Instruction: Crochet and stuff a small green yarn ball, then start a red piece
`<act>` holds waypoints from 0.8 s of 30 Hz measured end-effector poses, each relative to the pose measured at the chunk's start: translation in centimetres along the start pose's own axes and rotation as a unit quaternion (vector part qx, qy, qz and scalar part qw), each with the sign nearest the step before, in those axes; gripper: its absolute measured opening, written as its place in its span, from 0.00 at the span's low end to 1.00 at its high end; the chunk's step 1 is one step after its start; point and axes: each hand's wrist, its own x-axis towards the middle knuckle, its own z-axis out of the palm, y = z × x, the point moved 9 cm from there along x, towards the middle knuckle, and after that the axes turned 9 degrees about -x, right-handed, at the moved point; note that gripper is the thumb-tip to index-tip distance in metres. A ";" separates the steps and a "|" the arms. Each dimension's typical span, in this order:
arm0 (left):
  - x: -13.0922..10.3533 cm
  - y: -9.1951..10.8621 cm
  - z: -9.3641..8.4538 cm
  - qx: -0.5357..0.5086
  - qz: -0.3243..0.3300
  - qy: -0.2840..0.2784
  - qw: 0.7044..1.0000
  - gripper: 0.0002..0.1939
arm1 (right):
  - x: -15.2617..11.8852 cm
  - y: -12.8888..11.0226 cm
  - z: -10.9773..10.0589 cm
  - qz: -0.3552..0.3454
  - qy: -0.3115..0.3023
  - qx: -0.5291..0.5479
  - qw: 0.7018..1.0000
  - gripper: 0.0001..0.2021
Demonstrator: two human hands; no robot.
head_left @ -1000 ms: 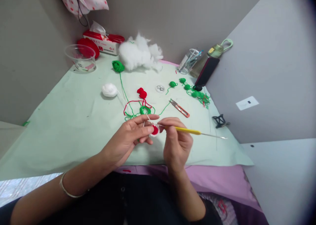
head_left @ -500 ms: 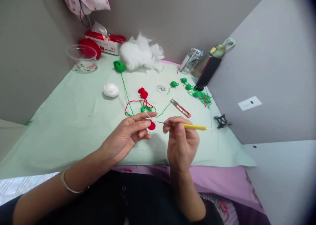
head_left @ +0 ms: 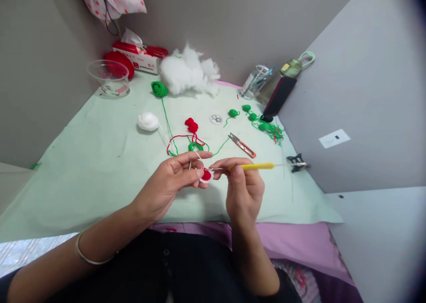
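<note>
Pinched in my left hand (head_left: pixel 175 174) is a small round crochet piece (head_left: pixel 207 175), red in the middle with a white rim. White yarn runs over the left index finger towards a white yarn ball (head_left: pixel 148 121). My right hand (head_left: pixel 244 185) is closed round a crochet hook (head_left: pixel 254 166) with a yellow handle. The hook's thin metal end meets the upper edge of the piece; the exact stitch is too small to make out. Just beyond the hands lie a coil of green yarn (head_left: pixel 195 147) and red crocheted pieces (head_left: pixel 191 125) with a red tail.
Orange-handled thread snips (head_left: pixel 242 145) lie beyond my right hand. Green crocheted balls (head_left: pixel 253 116) and yarn scraps sit at the right, near a black clip (head_left: pixel 297 163). White stuffing (head_left: pixel 188 72), a tissue box (head_left: pixel 140 59) and a clear tub (head_left: pixel 109 79) stand at the back.
My right hand has moved left, bringing the hook's end onto the crochet piece. The piece sits slightly lower and its red face shows more.
</note>
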 end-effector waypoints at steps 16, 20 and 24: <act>-0.3 1.3 -0.6 0.134 0.098 0.029 0.986 0.19 | -2.4 -5.0 1.4 -0.306 0.036 -0.261 0.915 0.11; -0.1 0.2 -0.4 0.059 0.051 0.013 0.997 0.22 | -3.3 -4.5 2.2 -0.343 0.063 -0.362 0.864 0.12; 0.0 -0.9 -0.3 -0.034 -0.034 0.023 0.999 0.22 | -3.4 -3.9 2.1 -0.331 0.083 -0.384 0.858 0.17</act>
